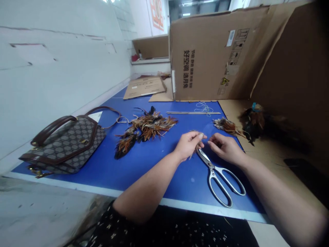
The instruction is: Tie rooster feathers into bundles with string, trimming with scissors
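Note:
My left hand (188,144) is closed in a pinch on a small bundle of feathers (197,134) above the blue table (144,161). My right hand (224,147) is just to its right, fingers curled in a pinch near the same bundle; what it holds is too small to make out. Silver scissors (221,178) lie on the table just below both hands. A pile of brown and orange feathers (144,128) lies to the left of my left hand. A smaller feather bunch (227,126) lies beyond my right hand.
A patterned brown handbag (64,144) sits at the table's left. A large cardboard box (218,55) stands at the back, with flat cardboard (145,87) beside it. A thin stick (192,113) and string (204,108) lie near the box. Dark feathers (254,121) rest on cardboard at right.

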`<state>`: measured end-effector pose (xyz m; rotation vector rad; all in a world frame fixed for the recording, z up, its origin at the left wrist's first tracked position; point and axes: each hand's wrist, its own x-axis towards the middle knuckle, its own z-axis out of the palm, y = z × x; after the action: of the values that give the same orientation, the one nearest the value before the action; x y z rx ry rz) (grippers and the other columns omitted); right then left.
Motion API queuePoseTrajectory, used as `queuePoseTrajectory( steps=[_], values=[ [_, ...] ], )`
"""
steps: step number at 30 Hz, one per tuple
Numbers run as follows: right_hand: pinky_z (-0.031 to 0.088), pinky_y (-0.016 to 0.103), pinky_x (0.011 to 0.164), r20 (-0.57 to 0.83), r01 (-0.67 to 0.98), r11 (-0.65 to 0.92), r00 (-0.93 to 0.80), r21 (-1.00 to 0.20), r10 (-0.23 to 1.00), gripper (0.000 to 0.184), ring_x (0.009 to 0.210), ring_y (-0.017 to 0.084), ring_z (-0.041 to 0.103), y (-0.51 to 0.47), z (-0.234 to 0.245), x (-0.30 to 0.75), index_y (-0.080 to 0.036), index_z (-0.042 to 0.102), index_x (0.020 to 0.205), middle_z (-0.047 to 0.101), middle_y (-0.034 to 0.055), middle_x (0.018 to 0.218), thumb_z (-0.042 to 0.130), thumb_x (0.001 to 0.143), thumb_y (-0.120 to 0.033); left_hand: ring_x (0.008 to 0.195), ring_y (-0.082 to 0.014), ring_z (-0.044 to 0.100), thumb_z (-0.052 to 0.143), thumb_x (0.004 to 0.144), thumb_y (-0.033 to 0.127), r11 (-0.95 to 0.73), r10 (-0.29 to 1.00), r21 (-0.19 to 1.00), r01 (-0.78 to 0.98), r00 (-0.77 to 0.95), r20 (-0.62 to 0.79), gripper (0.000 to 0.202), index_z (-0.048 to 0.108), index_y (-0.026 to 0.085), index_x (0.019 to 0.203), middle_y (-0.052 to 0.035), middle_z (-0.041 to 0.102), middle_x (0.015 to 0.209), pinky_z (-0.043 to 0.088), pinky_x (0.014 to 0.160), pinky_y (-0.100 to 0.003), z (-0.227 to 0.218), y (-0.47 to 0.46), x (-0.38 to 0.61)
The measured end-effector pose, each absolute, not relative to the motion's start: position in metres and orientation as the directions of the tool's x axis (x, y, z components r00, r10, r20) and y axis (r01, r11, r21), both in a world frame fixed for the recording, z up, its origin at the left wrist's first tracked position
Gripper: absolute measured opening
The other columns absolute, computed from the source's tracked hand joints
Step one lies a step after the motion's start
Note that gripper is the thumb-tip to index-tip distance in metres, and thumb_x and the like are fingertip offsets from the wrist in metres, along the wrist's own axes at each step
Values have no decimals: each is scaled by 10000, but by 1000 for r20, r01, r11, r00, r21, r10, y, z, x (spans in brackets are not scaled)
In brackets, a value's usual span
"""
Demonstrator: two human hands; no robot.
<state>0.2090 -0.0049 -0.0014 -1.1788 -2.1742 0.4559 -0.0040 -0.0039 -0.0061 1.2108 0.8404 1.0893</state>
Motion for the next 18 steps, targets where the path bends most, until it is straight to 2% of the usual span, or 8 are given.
queuePoseTrajectory(
  steps=[2,5,8,12,15,18],
  values=[
    [442,294,616,380,624,555,-405,-549,832,189,629,167,574,-8,-2,205,-244,591,916,672,16,745,556,1017,-400,595,-83,596,726,891,544,37,937,982,-183,347,29,468,731,104,1048,-44,691,729,474,623,-209,-8,-5,-3],
    [485,292,669,387,551,576,-430,-604,816,132,693,176,642,-15,0,200,-243,566,1063,718,33,843,571,1015,-366,610,-89,613,756,865,551,87,902,981,-171,432,-5,465,696,105,982,-44,693,730,492,644,-218,-11,-5,-1],
    [499,292,681,375,509,600,-481,-617,793,238,702,185,663,-18,3,200,-234,525,1214,720,27,830,578,999,-322,618,-93,620,740,883,542,72,893,990,-123,450,-9,440,675,110,938,-41,689,720,500,654,-223,-12,-6,0],
    [484,295,685,369,638,566,-429,-522,824,232,698,193,654,-13,4,206,-212,572,1194,708,24,784,543,969,-261,587,-96,607,716,904,533,60,908,996,-69,419,-26,424,674,111,910,-40,673,686,485,620,-221,-9,-6,-1],
    [481,301,667,306,750,487,-384,-448,871,225,691,203,661,-4,0,214,-203,621,1156,708,27,752,516,962,-251,575,-93,601,705,909,531,55,916,996,-71,399,-22,419,679,113,912,-37,666,680,471,599,-212,-8,-6,-2],
    [536,326,765,278,790,486,-404,-373,871,244,844,228,721,6,-7,220,-207,683,1137,773,77,946,524,962,-269,565,-90,592,705,908,522,40,933,997,-68,360,-13,406,683,117,918,-31,661,674,456,580,-202,-10,-4,-2]
  ],
)
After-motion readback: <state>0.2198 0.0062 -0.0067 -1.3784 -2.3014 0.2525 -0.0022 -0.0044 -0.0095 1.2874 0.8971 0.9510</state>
